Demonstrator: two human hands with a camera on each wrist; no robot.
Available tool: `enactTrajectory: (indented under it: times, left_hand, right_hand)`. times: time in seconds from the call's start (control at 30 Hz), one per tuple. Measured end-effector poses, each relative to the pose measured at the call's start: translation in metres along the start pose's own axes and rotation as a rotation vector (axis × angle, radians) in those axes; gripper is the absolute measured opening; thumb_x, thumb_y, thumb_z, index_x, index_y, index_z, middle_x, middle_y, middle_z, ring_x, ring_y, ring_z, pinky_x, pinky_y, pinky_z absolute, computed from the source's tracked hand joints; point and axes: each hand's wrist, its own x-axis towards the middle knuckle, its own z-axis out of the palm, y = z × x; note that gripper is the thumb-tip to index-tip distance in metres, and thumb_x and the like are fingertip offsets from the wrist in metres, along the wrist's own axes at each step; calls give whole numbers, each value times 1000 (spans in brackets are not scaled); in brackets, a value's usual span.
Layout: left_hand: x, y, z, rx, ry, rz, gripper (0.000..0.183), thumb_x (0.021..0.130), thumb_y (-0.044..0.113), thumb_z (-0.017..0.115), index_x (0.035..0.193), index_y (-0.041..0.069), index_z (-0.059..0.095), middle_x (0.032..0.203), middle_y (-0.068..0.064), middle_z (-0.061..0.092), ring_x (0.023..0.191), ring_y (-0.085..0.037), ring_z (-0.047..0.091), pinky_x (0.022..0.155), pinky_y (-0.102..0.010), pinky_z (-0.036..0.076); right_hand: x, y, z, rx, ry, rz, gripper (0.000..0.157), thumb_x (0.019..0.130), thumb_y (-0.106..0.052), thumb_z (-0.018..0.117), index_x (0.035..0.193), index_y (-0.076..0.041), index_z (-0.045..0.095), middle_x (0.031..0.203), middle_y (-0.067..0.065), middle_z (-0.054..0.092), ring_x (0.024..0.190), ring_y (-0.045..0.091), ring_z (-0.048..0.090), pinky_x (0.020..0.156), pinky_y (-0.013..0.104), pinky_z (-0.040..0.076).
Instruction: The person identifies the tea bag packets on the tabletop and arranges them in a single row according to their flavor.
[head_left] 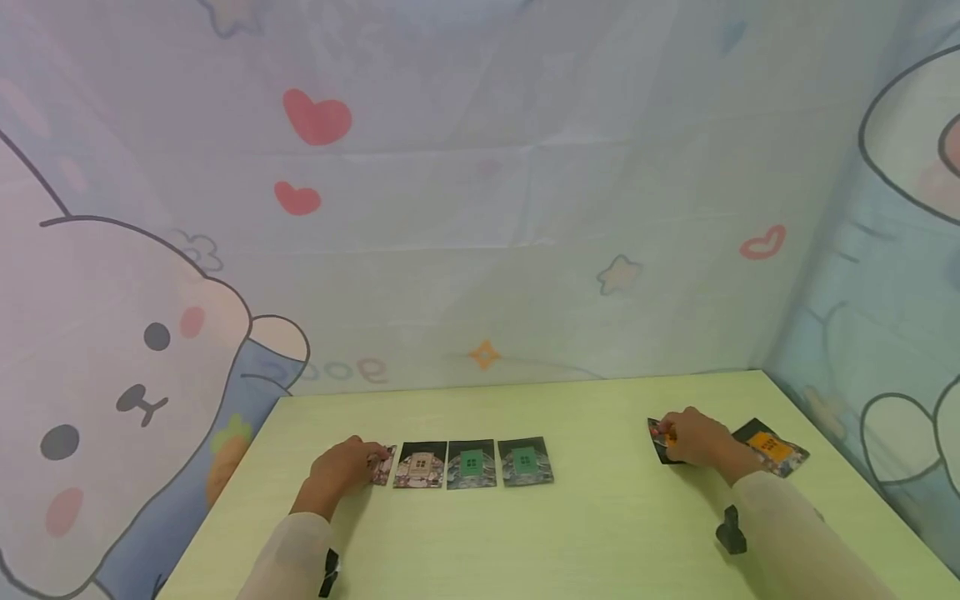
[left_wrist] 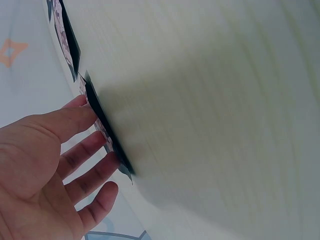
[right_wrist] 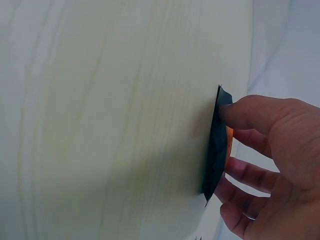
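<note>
At the left end of a row of flat square packets, my left hand (head_left: 345,468) holds a dark packet with a pink floral print (head_left: 385,468). In the left wrist view, thumb and fingertips lie on this packet (left_wrist: 109,135), whose dark edge is close over the table. On the right side, my right hand (head_left: 697,437) pinches a dark packet with an orange label (head_left: 657,433). The right wrist view has the thumb on the dark face of that packet (right_wrist: 216,150) and fingers at its orange side. Both hands cover parts of their packets.
Beside the left hand lie a packet with a beige label (head_left: 418,467) and two with green labels, one in the middle (head_left: 471,465) and one at the row's right end (head_left: 526,461). Another orange-labelled packet (head_left: 772,447) lies behind the right wrist. A printed cloth (head_left: 480,208) hangs behind the pale table (head_left: 525,542).
</note>
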Motion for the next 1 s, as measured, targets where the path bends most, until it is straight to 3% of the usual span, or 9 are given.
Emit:
enactTrajectory:
  times: [0.43,1.0]
  left_hand:
    - [2,-1,2,7,3,2,29,99,13,62,124,22,73,111,-14,65,96,-33,68,79,-52,58]
    - [0,0,1,9,12,6,28,101,13,60,123,24,74,109,-14,65,97,-35,68,82,-54,58]
  right_hand:
    - [0,-21,10,-5,-8,14,36,80,-16,74,114,-9,67,98,12,57,78,23,49,67,39,46]
    - [-2,-47,17,-18,3,-33,34,79,-16,75,112,-11,68,98,9,59,80,20,50,67,38,47]
